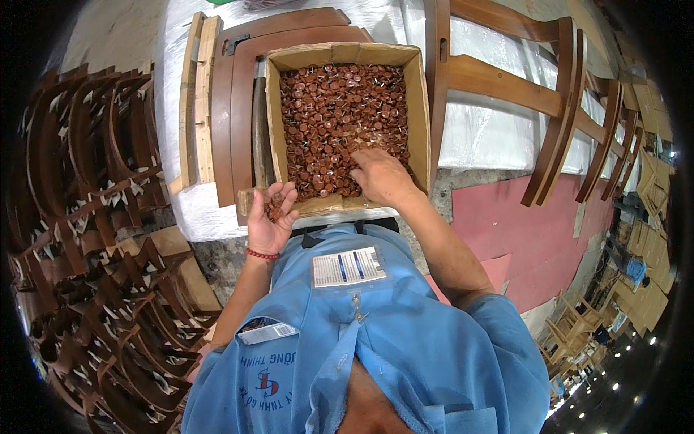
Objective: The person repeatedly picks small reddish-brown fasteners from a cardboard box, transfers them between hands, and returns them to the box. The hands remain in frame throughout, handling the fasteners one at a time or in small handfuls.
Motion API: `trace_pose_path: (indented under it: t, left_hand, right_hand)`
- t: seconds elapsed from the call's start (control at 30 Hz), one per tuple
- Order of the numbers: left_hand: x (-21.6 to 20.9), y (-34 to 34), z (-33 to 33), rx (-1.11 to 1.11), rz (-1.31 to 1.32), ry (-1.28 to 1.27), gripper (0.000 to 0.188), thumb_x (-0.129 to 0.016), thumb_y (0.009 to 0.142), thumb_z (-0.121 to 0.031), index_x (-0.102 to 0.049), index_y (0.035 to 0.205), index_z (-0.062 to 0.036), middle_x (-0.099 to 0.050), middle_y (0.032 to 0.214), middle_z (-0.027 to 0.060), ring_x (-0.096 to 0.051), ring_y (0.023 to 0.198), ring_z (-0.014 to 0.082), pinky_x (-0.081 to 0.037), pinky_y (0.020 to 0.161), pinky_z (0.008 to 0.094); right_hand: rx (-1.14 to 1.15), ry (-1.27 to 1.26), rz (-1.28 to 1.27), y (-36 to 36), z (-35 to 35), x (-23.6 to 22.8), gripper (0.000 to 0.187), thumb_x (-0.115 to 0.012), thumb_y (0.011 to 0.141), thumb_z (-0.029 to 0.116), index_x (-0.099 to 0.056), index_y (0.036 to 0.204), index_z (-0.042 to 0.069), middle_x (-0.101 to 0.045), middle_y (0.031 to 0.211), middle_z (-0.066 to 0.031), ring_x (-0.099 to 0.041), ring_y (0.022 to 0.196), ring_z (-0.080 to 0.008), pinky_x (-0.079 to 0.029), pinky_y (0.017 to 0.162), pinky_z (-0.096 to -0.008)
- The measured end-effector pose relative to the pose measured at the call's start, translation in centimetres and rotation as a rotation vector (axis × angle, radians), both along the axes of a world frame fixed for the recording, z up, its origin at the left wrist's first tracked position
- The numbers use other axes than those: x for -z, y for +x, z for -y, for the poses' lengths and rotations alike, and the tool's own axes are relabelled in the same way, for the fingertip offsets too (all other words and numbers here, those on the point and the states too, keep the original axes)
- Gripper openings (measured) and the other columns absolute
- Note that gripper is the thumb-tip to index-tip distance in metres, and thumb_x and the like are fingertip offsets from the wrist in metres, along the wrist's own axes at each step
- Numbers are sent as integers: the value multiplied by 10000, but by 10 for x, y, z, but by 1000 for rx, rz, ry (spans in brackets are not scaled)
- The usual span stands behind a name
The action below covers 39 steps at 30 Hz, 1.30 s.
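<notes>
A cardboard box [421,94] in front of me holds a deep layer of brown nail-on glides [340,94], round caps with thin metal pins. My right hand [384,176] reaches over the box's near right part. Its fingers are bent together with the tips down in the pile; what they pinch is hidden. Just outside the near left corner, my left hand [269,220] is turned palm up. Its fingers curl around a few brown glides [275,208] lying in the palm. A red bead bracelet [262,254] circles that wrist.
Brown curved wooden frames [242,123] and pale wood strips [206,101] lie left of the box on a plastic-wrapped surface [184,217]. Slatted wooden chair parts [506,83] extend to the right. Stacked dark wooden parts [87,145] fill the left side. Pink sheets [499,224] cover floor at right.
</notes>
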State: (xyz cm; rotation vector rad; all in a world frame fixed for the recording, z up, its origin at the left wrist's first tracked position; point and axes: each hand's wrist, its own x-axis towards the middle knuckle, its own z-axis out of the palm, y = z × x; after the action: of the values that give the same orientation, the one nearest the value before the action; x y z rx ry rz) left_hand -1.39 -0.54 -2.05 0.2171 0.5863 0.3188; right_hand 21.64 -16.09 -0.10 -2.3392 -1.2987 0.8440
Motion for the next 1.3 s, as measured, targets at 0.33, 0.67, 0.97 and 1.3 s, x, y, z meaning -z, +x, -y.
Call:
trace_pose_path:
  t: [0.33, 0.67, 0.97, 1.3]
  left_hand:
    - [0, 0, 2, -5, -47, 31, 467, -387, 995, -435, -565, 1166, -38, -590, 1216, 163, -598, 1109, 247, -586, 776, 355]
    - [0, 1, 2, -4, -17, 32, 469, -386, 994, -434, -567, 1166, -37, -588, 1221, 169, -600, 1107, 246, -588, 780, 352]
    - [0, 2, 3, -13, -18, 33, 465, -395, 991, -436, -573, 1154, -39, -599, 1201, 166, -614, 1084, 244, -591, 770, 352]
    - [-2, 2, 2, -3, -40, 24, 463, -393, 991, -442, -567, 1160, -48, -600, 1202, 153, -616, 1077, 236, -589, 766, 353]
  right_hand:
    - [-216, -246, -7, 7, -45, 12, 541, -422, 962, 431, -352, 1438, 183, -310, 1491, -149, -239, 1392, -349, -237, 1099, -542]
    - [-48, -10, -216, 87, -64, 6, 523, -407, 981, 420, -378, 1425, 145, -347, 1467, -186, -328, 1361, -334, -290, 1111, -416]
    - [215, 212, 4, 110, -38, 5, 427, -501, 944, 288, -518, 1291, 41, -428, 1399, -206, -439, 1263, -380, -367, 1050, -399]
    - [274, 188, -47, 24, 17, 0, 337, -550, 900, 155, -576, 1206, 16, -552, 1269, -211, -504, 1209, -351, -397, 1028, -385]
